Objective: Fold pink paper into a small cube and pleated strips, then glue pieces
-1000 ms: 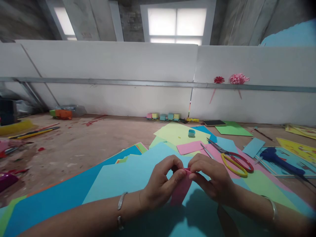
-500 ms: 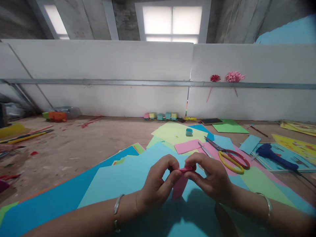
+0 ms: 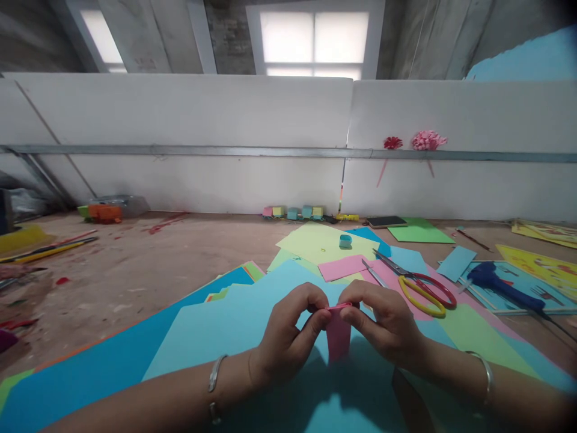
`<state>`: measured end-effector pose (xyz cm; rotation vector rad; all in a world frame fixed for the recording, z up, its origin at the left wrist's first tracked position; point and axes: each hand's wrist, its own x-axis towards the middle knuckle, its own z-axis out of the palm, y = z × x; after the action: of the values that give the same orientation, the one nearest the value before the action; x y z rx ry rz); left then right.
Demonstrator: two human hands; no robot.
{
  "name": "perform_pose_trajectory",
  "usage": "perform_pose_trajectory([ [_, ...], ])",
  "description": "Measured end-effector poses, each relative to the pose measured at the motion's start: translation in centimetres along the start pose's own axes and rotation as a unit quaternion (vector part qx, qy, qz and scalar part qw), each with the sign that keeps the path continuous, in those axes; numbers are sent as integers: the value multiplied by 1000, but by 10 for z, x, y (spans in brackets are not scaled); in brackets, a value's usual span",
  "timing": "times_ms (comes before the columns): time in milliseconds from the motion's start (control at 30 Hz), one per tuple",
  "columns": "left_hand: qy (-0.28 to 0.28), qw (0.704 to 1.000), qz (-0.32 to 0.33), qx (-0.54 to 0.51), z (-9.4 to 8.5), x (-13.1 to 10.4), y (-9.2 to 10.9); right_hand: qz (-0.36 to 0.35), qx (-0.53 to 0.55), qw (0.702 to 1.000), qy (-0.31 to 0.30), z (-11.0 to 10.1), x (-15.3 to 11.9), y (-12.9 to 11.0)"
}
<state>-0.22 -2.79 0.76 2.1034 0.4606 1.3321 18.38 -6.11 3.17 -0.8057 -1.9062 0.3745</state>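
Observation:
A narrow pink paper strip (image 3: 338,337) hangs down between my two hands, its top edge folded or rolled. My left hand (image 3: 295,328) pinches the left end of that top edge between thumb and fingers. At the right end, my right hand (image 3: 383,319) grips it in the same way. Beneath both hands lies a large light blue paper sheet (image 3: 216,337), with their shadows on it. Scissors (image 3: 419,285) with red and yellow handles rest just beyond my right hand, near a flat pink paper piece (image 3: 342,267).
A dark blue glue gun (image 3: 505,287) lies at the right on a picture card. A small blue paper box (image 3: 345,241) stands on pale yellow paper (image 3: 311,236). Small paper blocks (image 3: 293,213) line the white wall panel. Pencils (image 3: 49,249) lie at the far left.
The hanging part of the pink strip has swung slightly right and now faces me more squarely. My right fingers have shifted a little along its folded edge.

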Motion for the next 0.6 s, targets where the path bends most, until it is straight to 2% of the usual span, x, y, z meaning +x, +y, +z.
perform_pose_trajectory([
  [200,10,1000,-14,12,1,2,1,49,33,998,9,0,0,-3],
  [433,3,999,-39,-3,2,2,-1,70,41,997,5,-2,1,-6],
  [600,-10,995,-88,-46,1,1,1,108,30,993,-29,-5,7,-8],
])
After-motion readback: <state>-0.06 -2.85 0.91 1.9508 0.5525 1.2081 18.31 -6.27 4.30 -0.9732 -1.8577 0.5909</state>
